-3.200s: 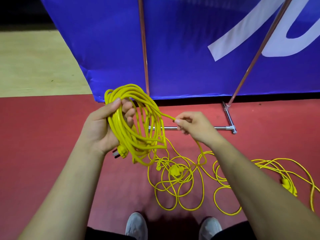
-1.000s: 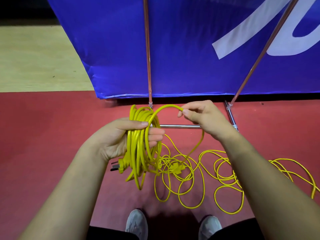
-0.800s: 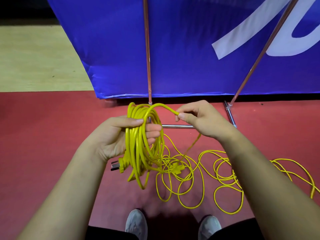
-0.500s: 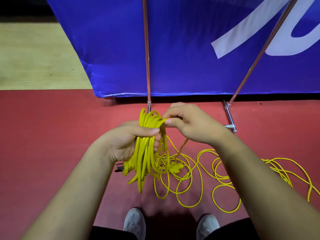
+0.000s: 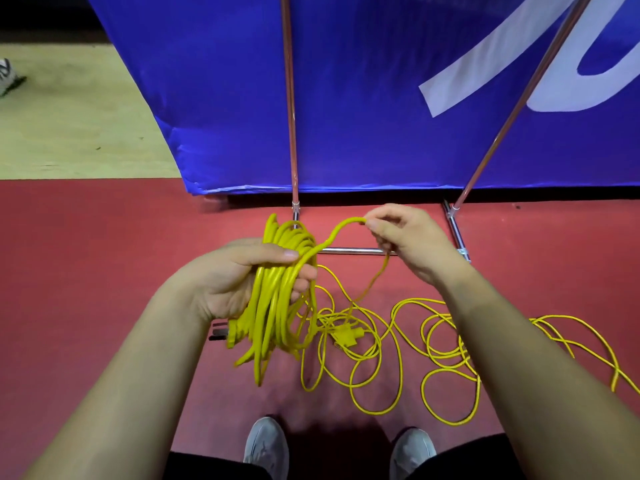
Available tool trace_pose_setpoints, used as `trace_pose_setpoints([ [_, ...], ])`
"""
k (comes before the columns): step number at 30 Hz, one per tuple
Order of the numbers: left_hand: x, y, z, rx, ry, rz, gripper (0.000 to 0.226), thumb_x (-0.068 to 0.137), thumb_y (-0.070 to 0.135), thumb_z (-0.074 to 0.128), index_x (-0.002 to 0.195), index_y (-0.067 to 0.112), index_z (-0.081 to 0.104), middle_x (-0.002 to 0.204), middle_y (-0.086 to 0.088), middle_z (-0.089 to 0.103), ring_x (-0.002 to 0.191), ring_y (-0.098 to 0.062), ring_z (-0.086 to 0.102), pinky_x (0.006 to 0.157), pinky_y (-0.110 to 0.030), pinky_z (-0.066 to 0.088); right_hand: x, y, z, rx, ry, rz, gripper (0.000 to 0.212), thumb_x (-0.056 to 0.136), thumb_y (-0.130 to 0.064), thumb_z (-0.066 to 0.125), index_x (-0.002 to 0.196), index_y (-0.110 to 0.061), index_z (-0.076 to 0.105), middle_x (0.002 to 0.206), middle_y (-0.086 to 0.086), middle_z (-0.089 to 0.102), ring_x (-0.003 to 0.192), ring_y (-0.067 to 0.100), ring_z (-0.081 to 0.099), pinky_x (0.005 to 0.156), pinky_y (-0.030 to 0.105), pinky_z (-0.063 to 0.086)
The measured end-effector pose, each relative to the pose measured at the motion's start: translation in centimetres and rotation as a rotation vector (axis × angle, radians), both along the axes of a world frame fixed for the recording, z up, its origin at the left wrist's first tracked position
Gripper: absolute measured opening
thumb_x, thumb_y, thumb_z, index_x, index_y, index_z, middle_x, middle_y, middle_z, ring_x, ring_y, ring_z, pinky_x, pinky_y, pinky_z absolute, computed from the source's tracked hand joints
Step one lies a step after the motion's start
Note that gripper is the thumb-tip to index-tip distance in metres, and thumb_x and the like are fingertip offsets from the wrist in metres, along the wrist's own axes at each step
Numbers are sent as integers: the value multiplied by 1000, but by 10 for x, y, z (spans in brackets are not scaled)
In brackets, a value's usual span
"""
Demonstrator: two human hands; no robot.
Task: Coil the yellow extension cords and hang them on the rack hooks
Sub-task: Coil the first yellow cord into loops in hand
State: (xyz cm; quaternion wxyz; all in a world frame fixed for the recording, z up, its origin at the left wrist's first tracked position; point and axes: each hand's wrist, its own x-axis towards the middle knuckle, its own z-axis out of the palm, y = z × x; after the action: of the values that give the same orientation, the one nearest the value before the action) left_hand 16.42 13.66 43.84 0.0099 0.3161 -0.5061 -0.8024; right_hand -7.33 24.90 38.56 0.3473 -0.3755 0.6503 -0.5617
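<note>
The coil [image 5: 277, 299] of yellow extension cord hangs in our left hand [image 5: 228, 282], many turns gathered at the top, with its plug [image 5: 225, 336] dangling at the bundle's lower left, near our wrist. Our left fingers [image 5: 306, 271] and thumb are curled round the gathered turns. From the top of the bundle a free strand [image 5: 332, 237] arcs across to our right hand [image 5: 408, 240], which pinches it between thumb and forefinger. Below that pinch the strand drops to the loose cord [image 5: 377, 355], which lies in overlapping loops on the red floor [image 5: 86, 271] with a socket end [image 5: 348, 336] among them. More loops trail off to the right.

We judge the cord light and soft enough to bend into turns, yet springy: the turns splay at the bottom and would likely open if our grip slackened. Its jacket looks smooth, so it probably slides through a light pinch, which suits feeding the next turn. The best hold on the bundle seems to be at the top, where all the turns cross. The plug looks like the stiffest, heaviest part and may swing. The floor loops overlap, so they could snag as we draw them up.

Beyond stand a metal frame [image 5: 349, 251] and a blue banner [image 5: 363, 81]; we see no hooks. Our shoes [image 5: 266, 445] show at the bottom edge.
</note>
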Motion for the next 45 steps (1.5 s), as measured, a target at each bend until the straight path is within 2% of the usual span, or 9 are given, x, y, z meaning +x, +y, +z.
trace_pose_setpoints([
  [7,-7,6,-3,27,30,-33,23,78,24,61,91,6,60,63,0,67,57,-14,65,54,-26,51,45,-7,51,-111,264,275,5,81,-4,74,85,-6,74,75,-6,69,70,-2,60,68,13,44],
  [12,-8,4,-3,212,209,-76,32,58,23,88,81,10,70,64,0,56,54,-11,55,55,-26,50,42,-6,39,-57,249,356,13,84,-5,71,88,-15,65,73,8,58,69,8,52,65,24,44],
  [17,-5,-1,-3,264,301,-9,35,57,23,90,82,8,70,61,1,51,51,-11,51,53,-25,49,9,2,-15,310,327,439,9,88,-22,70,85,-15,65,77,10,63,74,15,51,74,40,45],
  [19,-4,-3,-2,280,286,3,36,56,24,90,81,8,69,59,1,51,49,-11,51,51,-24,49,4,3,-26,327,304,395,7,89,-21,68,88,-15,65,88,13,72,81,14,59,83,44,49],
  [23,-4,3,2,163,155,-8,49,50,33,91,83,8,64,58,1,57,48,-10,56,49,-24,48,0,-3,-25,215,253,152,4,90,-9,65,89,-6,67,76,11,71,64,2,59,66,18,45],
  [27,-4,9,6,-29,55,-9,85,21,53,92,87,12,58,57,6,64,49,-5,61,49,-20,48,-3,-9,-33,164,262,9,6,89,-8,65,84,-5,66,73,9,67,67,10,59,70,25,47],
  [32,-5,11,12,-32,71,18,92,9,49,93,86,12,57,56,6,63,47,-5,59,48,-19,47,-8,-11,-43,178,308,-132,9,89,-13,65,82,-8,67,73,7,69,65,10,57,64,25,43],
  [39,-4,9,16,251,338,103,54,38,21,95,81,6,67,64,1,62,50,-7,58,49,-21,49,-23,3,-82,378,325,-23,12,87,-6,68,77,-8,61,60,-3,45,57,8,36,53,19,30],
  [45,-7,-3,14,327,503,331,35,47,7,87,80,3,74,73,-3,70,63,-9,67,58,-22,54,-14,16,-109,515,83,127,5,91,-5,63,87,-7,60,78,6,55,78,16,46,68,21,38],
])
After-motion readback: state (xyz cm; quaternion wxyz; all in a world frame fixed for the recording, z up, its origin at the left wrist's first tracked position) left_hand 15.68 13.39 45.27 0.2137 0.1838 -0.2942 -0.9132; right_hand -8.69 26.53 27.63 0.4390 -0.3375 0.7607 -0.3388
